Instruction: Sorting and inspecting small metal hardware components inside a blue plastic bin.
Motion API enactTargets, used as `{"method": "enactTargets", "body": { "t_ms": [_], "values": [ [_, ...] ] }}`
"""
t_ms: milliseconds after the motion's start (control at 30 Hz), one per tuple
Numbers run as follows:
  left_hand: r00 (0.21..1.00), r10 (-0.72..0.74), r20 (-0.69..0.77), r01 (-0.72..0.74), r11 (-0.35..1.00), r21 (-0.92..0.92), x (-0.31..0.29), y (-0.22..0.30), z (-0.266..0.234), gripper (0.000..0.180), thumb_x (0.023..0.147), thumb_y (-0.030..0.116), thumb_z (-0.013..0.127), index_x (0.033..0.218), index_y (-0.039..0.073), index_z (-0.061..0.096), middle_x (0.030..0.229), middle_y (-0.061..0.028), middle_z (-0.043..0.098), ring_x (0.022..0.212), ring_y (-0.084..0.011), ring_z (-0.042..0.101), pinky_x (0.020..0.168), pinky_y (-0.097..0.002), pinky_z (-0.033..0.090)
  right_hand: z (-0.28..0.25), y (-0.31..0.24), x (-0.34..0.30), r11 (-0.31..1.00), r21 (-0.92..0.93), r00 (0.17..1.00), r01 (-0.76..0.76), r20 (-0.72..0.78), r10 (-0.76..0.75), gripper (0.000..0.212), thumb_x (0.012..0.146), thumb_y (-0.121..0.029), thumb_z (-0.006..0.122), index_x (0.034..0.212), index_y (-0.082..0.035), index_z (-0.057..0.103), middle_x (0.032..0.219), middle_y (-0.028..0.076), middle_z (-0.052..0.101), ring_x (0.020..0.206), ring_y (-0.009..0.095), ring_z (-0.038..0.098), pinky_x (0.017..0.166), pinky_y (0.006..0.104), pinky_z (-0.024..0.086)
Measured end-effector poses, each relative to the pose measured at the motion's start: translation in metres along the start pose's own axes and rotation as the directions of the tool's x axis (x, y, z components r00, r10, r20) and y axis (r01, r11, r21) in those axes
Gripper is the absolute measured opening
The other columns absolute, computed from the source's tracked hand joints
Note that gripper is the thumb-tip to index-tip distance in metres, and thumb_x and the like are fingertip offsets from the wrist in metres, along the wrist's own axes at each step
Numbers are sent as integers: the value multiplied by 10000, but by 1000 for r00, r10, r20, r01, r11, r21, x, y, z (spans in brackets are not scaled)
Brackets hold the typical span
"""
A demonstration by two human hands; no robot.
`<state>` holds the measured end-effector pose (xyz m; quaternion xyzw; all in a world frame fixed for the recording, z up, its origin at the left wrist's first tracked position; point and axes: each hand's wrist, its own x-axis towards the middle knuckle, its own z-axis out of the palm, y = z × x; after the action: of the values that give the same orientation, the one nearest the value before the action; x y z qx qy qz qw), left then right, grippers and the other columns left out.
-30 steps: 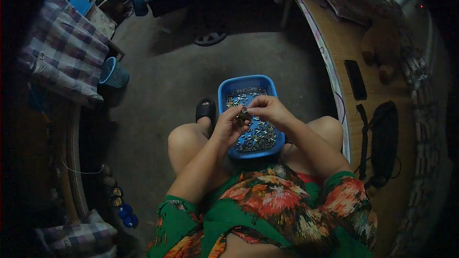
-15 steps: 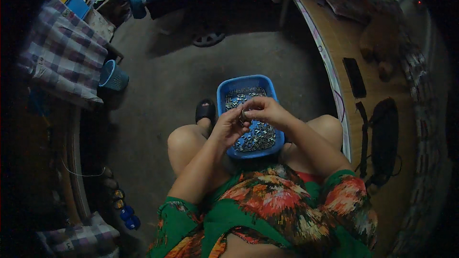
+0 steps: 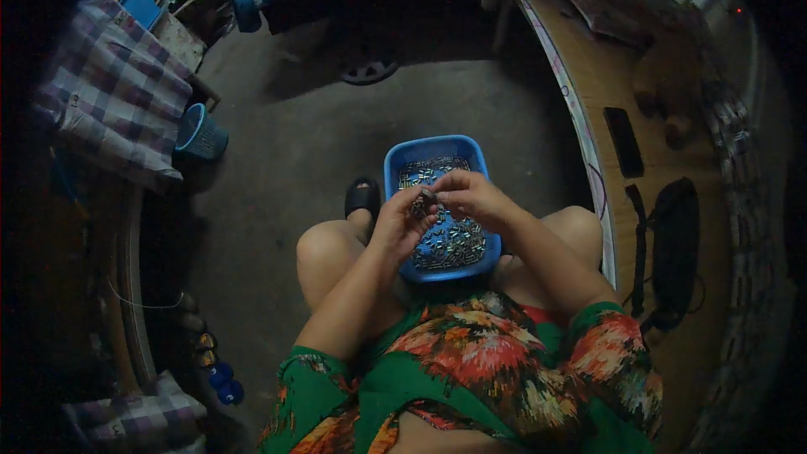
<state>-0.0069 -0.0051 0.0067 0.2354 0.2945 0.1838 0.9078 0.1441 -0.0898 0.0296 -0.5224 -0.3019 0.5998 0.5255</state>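
Fingers [image 3: 424, 202] of the left hand [image 3: 402, 223] and right hand [image 3: 471, 195] pinch one small metal piece [image 3: 427, 197] together at the frame's centre, above the blue basket [image 3: 395, 170] of similar pieces on the lap.

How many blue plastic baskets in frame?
2. One blue basket rests between the person's knees, full of small metal pieces, under the left hand and right hand. A smaller blue basket stands on the floor at left. Dark edges may hide others.
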Motion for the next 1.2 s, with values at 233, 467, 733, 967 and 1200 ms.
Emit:
{"method": "enactTargets", "body": {
  "t_ms": [233,467,733,967,1200],
  "values": [
    [998,-54,31,57,994,-92,1,3,0,218,826,218,491,917,28,545,778,-82,566,654,-163,522,577,-257,452,-10,0,0,958,266,992,-105,-38,119,240,808,-72,531,1027,19,491,934,110,552,733,140,553,581,228,474],
    [995,-84,45,87,994,-70,1,2,0,227,828,217,483,928,25,553,758,-90,567,640,-163,517,571,-264,456,-11,2,3,969,214,991,-120,-38,131,166,824,-178,555,893,-35,509,766,51,570,579,79,519,431,177,402],
    [995,-98,22,99,994,-45,1,1,1,229,818,224,496,918,27,556,763,-98,568,634,-162,514,573,-263,455,-17,11,7,949,272,987,-158,13,161,174,843,-215,527,884,-46,529,700,0,551,549,59,500,427,176,395],
    [996,-86,1,86,996,-39,1,1,4,206,802,215,523,893,33,557,751,-85,572,626,-165,516,545,-260,441,-13,6,4,937,333,993,-107,-3,115,148,795,-120,584,904,-35,532,750,38,559,650,89,528,514,201,424],
    [995,-95,-7,94,994,-52,3,-1,0,194,799,216,530,878,40,555,738,-77,571,613,-166,525,526,-260,442,-7,0,0,989,126,996,-77,-43,83,153,766,-161,625,844,-51,553,621,-18,487,499,58,419,429,188,323]
  ]
}}
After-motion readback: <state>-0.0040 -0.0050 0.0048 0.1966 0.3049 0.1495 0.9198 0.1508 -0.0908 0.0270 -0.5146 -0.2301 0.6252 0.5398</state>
